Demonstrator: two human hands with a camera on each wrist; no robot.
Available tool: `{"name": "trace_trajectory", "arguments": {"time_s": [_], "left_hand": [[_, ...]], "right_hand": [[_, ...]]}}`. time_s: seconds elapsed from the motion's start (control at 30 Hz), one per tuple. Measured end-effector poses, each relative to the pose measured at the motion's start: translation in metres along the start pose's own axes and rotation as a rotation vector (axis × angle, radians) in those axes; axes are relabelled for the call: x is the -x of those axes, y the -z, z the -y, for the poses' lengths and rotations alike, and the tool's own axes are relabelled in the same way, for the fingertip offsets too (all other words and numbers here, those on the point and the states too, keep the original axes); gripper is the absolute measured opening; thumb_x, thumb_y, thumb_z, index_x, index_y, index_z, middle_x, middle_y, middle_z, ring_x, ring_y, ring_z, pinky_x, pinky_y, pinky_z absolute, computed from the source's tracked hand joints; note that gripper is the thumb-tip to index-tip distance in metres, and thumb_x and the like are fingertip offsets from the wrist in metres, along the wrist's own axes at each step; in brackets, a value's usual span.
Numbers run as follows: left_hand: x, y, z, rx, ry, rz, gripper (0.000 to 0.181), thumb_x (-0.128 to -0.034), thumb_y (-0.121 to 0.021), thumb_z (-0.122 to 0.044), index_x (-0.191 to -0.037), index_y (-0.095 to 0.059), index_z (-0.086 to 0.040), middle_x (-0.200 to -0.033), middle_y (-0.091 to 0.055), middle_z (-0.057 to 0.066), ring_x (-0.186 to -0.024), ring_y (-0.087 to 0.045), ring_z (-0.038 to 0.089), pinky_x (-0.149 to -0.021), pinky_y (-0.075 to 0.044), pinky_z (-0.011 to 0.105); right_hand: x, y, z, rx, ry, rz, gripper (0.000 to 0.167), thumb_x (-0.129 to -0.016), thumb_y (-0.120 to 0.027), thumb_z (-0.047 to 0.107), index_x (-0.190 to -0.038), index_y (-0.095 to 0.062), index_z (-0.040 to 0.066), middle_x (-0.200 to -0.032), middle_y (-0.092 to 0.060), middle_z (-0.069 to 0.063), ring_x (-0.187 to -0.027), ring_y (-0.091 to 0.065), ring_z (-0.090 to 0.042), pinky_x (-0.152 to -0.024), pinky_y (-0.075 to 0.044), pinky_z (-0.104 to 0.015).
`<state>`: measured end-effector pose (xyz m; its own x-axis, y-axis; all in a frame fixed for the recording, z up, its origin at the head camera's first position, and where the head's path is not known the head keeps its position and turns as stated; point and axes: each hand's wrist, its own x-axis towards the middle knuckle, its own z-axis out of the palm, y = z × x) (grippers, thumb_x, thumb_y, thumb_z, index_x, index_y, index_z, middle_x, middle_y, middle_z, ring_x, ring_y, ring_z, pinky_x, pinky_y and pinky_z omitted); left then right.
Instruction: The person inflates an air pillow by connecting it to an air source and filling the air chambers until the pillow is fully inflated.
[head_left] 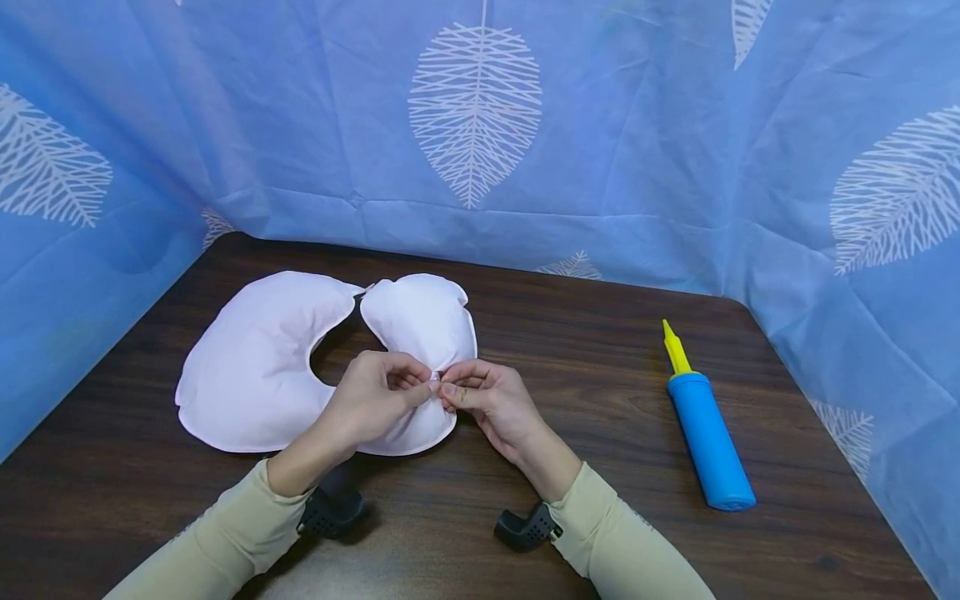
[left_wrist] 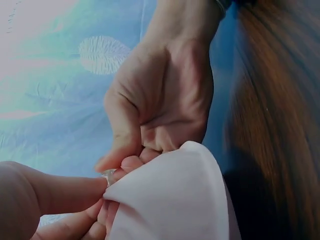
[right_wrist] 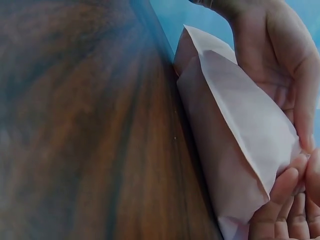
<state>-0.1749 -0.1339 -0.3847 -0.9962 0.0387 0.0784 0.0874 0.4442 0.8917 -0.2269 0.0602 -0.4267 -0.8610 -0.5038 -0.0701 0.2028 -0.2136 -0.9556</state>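
A pale pink U-shaped inflatable neck pillow (head_left: 247, 367), puffed out, lies on the dark wooden table at left of centre. On its right lobe my left hand (head_left: 375, 396) and right hand (head_left: 495, 404) meet, fingertips close together. Between them shows a small clear valve (left_wrist: 108, 175), which both hands pinch along with the fabric around its base. In the left wrist view the pillow's cloth (left_wrist: 170, 200) is drawn up toward the fingertips. The right wrist view shows the pillow's seamed edge (right_wrist: 235, 135) beside the hands; the valve there is mostly hidden by fingers.
A blue hand pump (head_left: 712, 442) with a yellow nozzle (head_left: 677, 348) lies on the right side of the wooden table (head_left: 585, 333). Blue curtains (head_left: 622, 125) with white leaf prints hang around the table's back and sides. A dark wrist camera (head_left: 528, 527) sits at the right cuff.
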Motion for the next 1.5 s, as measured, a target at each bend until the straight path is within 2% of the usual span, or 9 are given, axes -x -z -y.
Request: {"name": "trace_trajectory", "arguments": {"time_s": [0.13,0.3,0.4,0.57,0.67,1.0,1.23,1.33,1.5], "left_hand": [[0.000,-0.003,0.002,-0.118,-0.115,-0.029,0.006,-0.0949,-0.078,-0.009,-0.097,-0.080,-0.004,-0.085,-0.076,0.005,-0.078,-0.066,0.011,-0.076,-0.055,0.027],[0.002,-0.011,0.006,-0.383,-0.335,-0.123,0.004,-0.0917,-0.082,-0.006,-0.092,-0.078,-0.004,-0.081,-0.071,0.003,-0.073,-0.063,0.011,-0.069,-0.055,0.029],[0.005,-0.013,0.009,-0.523,-0.418,-0.153,0.010,-0.0904,-0.084,-0.008,-0.086,-0.075,-0.007,-0.076,-0.063,0.000,-0.070,-0.057,0.012,-0.065,-0.051,0.029],[0.005,-0.013,0.015,-0.815,-0.654,-0.245,0.023,-0.0912,-0.085,-0.017,-0.079,-0.069,-0.007,-0.072,-0.057,0.004,-0.069,-0.056,0.022,-0.063,-0.048,0.034],[0.005,-0.013,0.017,-0.906,-0.724,-0.278,0.026,-0.0919,-0.085,-0.019,-0.078,-0.067,-0.006,-0.072,-0.058,0.006,-0.070,-0.058,0.025,-0.065,-0.049,0.037],[0.006,-0.013,0.016,-0.880,-0.695,-0.264,0.024,-0.0918,-0.085,-0.020,-0.079,-0.069,-0.008,-0.072,-0.059,0.005,-0.068,-0.058,0.024,-0.062,-0.048,0.035],[0.007,-0.013,0.015,-0.798,-0.610,-0.237,0.019,-0.0900,-0.088,-0.020,-0.083,-0.073,-0.011,-0.073,-0.057,-0.002,-0.067,-0.054,0.016,-0.061,-0.046,0.031],[0.007,-0.012,0.013,-0.734,-0.553,-0.211,0.016,-0.0892,-0.088,-0.018,-0.084,-0.074,-0.011,-0.073,-0.058,-0.003,-0.066,-0.051,0.012,-0.060,-0.046,0.028],[0.004,-0.010,0.009,-0.489,-0.351,-0.105,0.009,-0.0901,-0.084,-0.011,-0.087,-0.076,-0.010,-0.075,-0.066,-0.003,-0.067,-0.056,0.007,-0.064,-0.050,0.026]], "right_hand": [[0.000,-0.001,0.001,0.034,0.005,-0.052,0.021,-0.095,-0.068,-0.011,-0.097,-0.076,0.009,-0.090,-0.079,0.002,-0.080,-0.074,-0.007,-0.076,-0.061,-0.021],[0.000,0.007,0.002,0.086,-0.025,-0.055,0.014,-0.094,-0.072,-0.004,-0.104,-0.076,0.005,-0.092,-0.080,0.002,-0.081,-0.073,-0.009,-0.078,-0.061,-0.023],[0.001,0.011,0.001,0.098,-0.040,-0.032,0.013,-0.095,-0.072,-0.002,-0.106,-0.075,0.005,-0.093,-0.080,0.002,-0.081,-0.071,-0.009,-0.078,-0.059,-0.024],[0.001,0.011,0.001,0.087,-0.048,-0.026,0.014,-0.096,-0.071,-0.002,-0.105,-0.075,0.008,-0.095,-0.080,0.003,-0.082,-0.072,-0.009,-0.078,-0.060,-0.024],[0.001,0.012,0.001,0.084,-0.055,-0.031,0.015,-0.095,-0.071,-0.003,-0.104,-0.074,0.009,-0.095,-0.080,0.003,-0.084,-0.073,-0.009,-0.079,-0.061,-0.024],[0.001,0.011,0.001,0.095,-0.062,-0.031,0.015,-0.095,-0.072,-0.003,-0.102,-0.074,0.010,-0.095,-0.078,0.002,-0.084,-0.073,-0.009,-0.080,-0.061,-0.023],[0.002,0.012,0.000,0.106,-0.064,-0.031,0.015,-0.095,-0.072,-0.003,-0.103,-0.073,0.010,-0.096,-0.080,0.003,-0.083,-0.072,-0.009,-0.078,-0.060,-0.023],[0.002,0.012,0.000,0.119,-0.064,-0.024,0.015,-0.095,-0.073,-0.001,-0.102,-0.074,0.011,-0.096,-0.080,0.004,-0.083,-0.072,-0.009,-0.078,-0.059,-0.023],[0.002,0.012,0.000,0.127,-0.064,-0.019,0.014,-0.095,-0.073,-0.001,-0.103,-0.074,0.011,-0.094,-0.079,0.004,-0.082,-0.071,-0.009,-0.078,-0.059,-0.024]]}}
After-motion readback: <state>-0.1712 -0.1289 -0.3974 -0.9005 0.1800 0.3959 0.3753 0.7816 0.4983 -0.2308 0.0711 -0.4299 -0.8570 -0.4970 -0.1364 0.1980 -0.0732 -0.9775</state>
